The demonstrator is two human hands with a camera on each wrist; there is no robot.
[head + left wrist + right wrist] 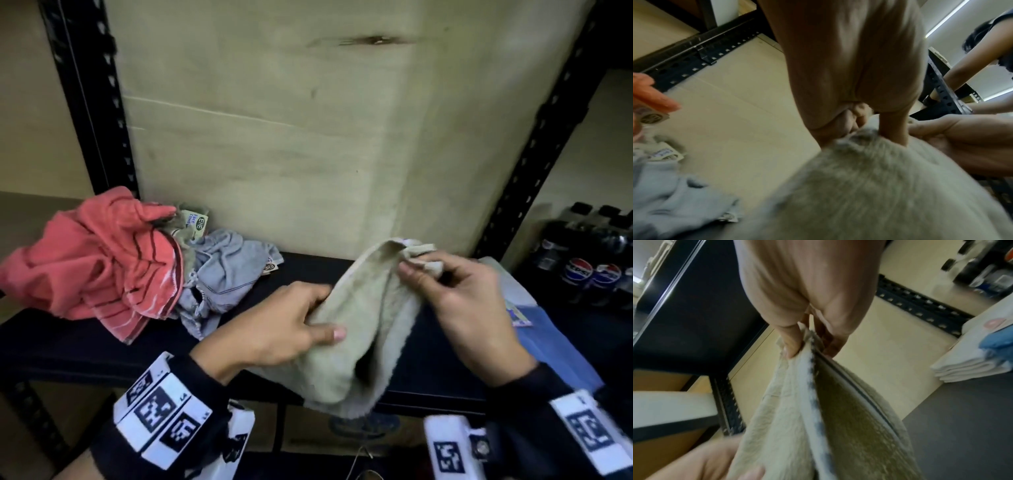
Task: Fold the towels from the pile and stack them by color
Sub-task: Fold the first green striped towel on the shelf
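A pale green-beige towel point(363, 322) hangs between my two hands above the dark shelf point(68, 346). My left hand point(301, 325) grips its left side, thumb on top and fingers behind the cloth. My right hand point(424, 270) pinches a bunched top corner. The same towel point(859, 194) fills the lower left wrist view. In the right wrist view my fingers point(793, 344) pinch the towel's point(797, 418) hemmed edge. A crumpled pile lies at the shelf's left: a red striped towel point(96, 263) and a light blue-grey towel point(222, 274).
Folded blue towels point(548, 329) lie stacked on the shelf at the right, behind my right hand. A large cardboard box point(308, 137) stands at the back. Black rack posts point(92, 102) frame the shelf. Pepsi bottles point(589, 260) stand on the floor at far right.
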